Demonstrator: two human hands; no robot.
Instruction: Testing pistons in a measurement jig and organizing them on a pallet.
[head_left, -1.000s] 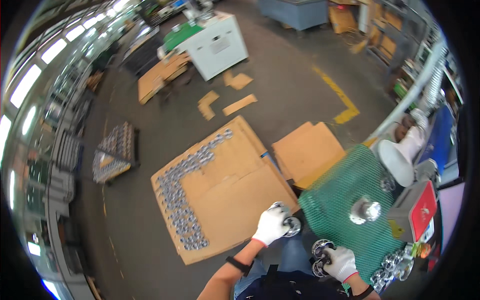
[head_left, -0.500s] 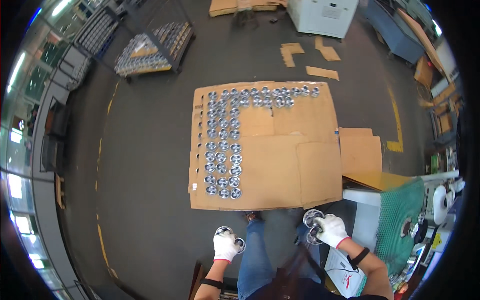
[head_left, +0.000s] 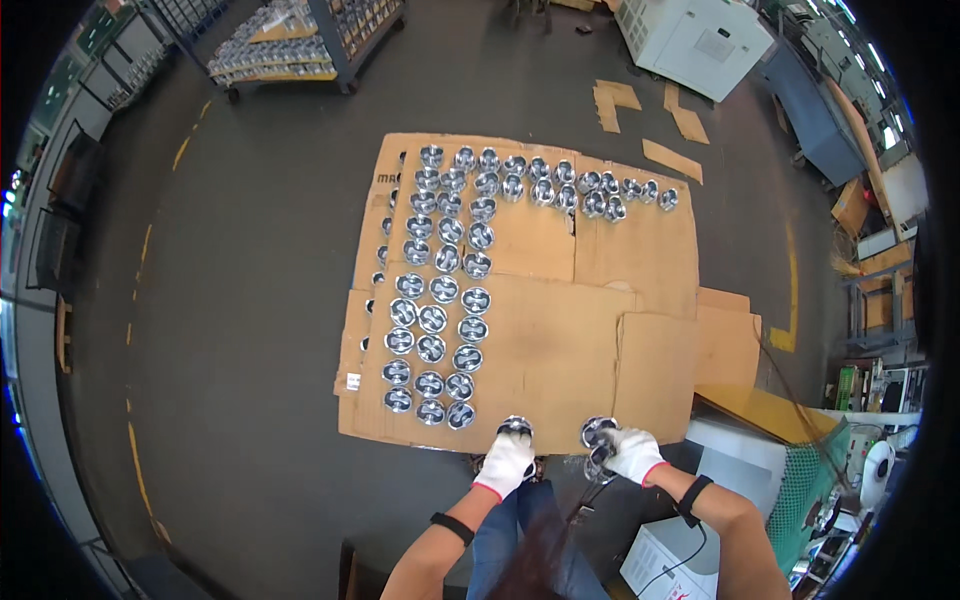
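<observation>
Shiny round metal pistons point(head_left: 436, 317) stand in rows along the left side and far edge of a cardboard sheet point(head_left: 545, 350). At the near edge of the sheet, my white-gloved left hand point(head_left: 507, 462) is closed on a piston point(head_left: 515, 426); part of another shows beside its wrist side. Farther right, my gloved right hand point(head_left: 632, 455) grips a piston point(head_left: 597, 431) over the near edge, with a second piston point(head_left: 599, 466) below it, just off the cardboard. My fingers partly cover the pistons in both hands.
Beneath the top sheet, another cardboard layer point(head_left: 365, 345) shows more pistons along its left edge. A wheeled rack point(head_left: 345, 50) with similar parts stands far left. At right are a green mesh-covered surface point(head_left: 800, 500) and a white box point(head_left: 665, 560). Cardboard scraps point(head_left: 672, 160) lie on the floor.
Both hands have moved forward to the near edge of the cardboard, carrying pistons. The left hand has also shifted right. The view has moved closer to the sheet.
</observation>
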